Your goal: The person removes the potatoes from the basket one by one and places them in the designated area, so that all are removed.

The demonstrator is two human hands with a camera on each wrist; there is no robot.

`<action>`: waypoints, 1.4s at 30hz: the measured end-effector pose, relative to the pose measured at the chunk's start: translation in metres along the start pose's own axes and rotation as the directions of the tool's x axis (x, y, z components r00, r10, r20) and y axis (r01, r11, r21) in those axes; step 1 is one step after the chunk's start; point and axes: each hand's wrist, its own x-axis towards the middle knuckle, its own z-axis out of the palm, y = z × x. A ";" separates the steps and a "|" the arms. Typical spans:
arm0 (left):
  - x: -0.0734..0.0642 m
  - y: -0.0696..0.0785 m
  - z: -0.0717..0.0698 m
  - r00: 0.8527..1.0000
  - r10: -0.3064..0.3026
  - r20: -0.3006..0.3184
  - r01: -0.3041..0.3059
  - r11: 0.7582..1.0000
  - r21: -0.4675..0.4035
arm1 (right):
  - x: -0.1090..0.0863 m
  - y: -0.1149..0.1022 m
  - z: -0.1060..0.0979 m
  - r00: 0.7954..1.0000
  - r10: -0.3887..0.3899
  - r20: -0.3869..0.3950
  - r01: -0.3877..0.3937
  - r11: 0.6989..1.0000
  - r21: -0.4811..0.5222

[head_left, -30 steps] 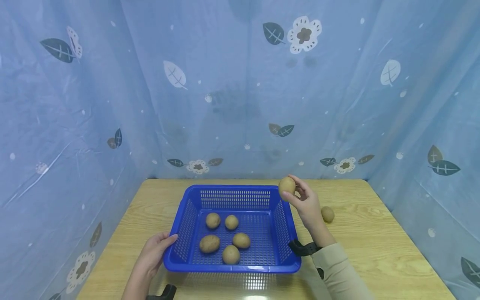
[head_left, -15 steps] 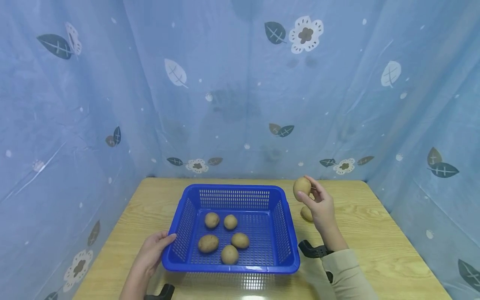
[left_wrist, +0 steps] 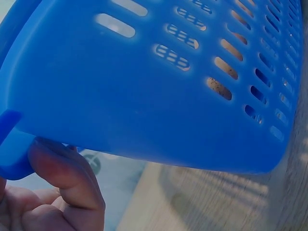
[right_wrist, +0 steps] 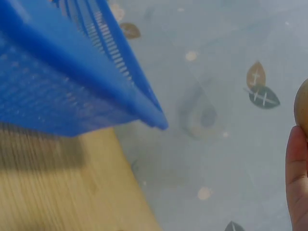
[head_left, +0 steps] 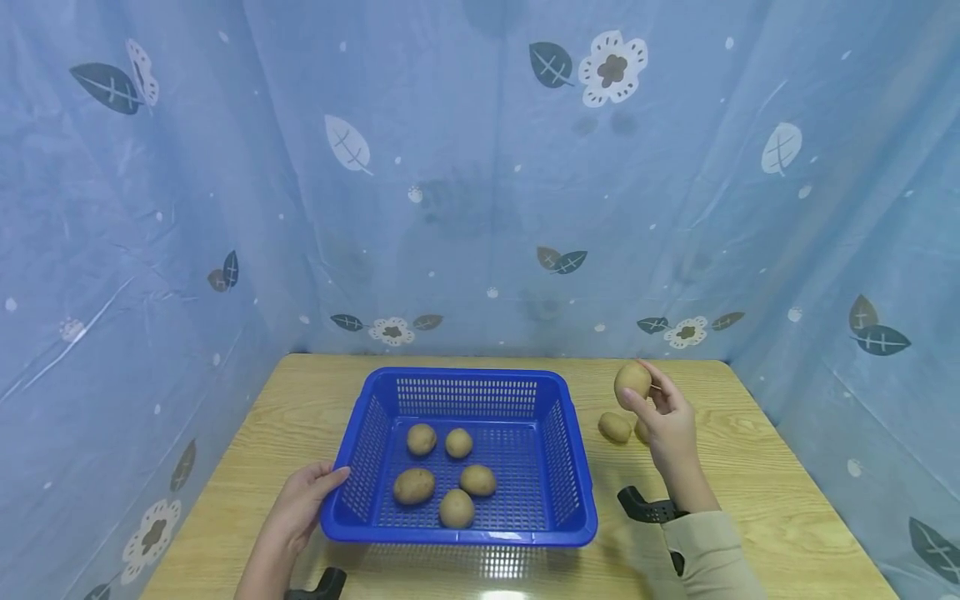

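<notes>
curtain, blue with leaves and flowers, hangs behind and on both sides of the basket, as i see it on my remote feed. the wooden table spreads beneath the basket. at the basket's left rim, i see the left hand gripping the edge; right of it, the right hand pinches a potato in the air. five potatoes lie inside the basket; two others lie right of it, the farther one partly hidden by the right hand.
</notes>
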 end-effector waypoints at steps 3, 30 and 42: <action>0.000 0.001 0.000 1.000 -0.001 -0.002 0.001 1.000 -0.002 | 0.000 0.003 -0.006 0.999 0.017 -0.028 -0.018 1.000 -0.013; -0.002 -0.002 -0.001 1.000 0.008 0.028 -0.008 1.000 -0.024 | -0.010 0.035 -0.044 0.991 0.112 -0.074 -0.110 0.993 0.034; 0.001 -0.004 -0.002 1.000 0.017 0.026 -0.017 1.000 -0.023 | -0.013 0.046 -0.062 0.985 0.147 -0.087 -0.148 0.989 -0.013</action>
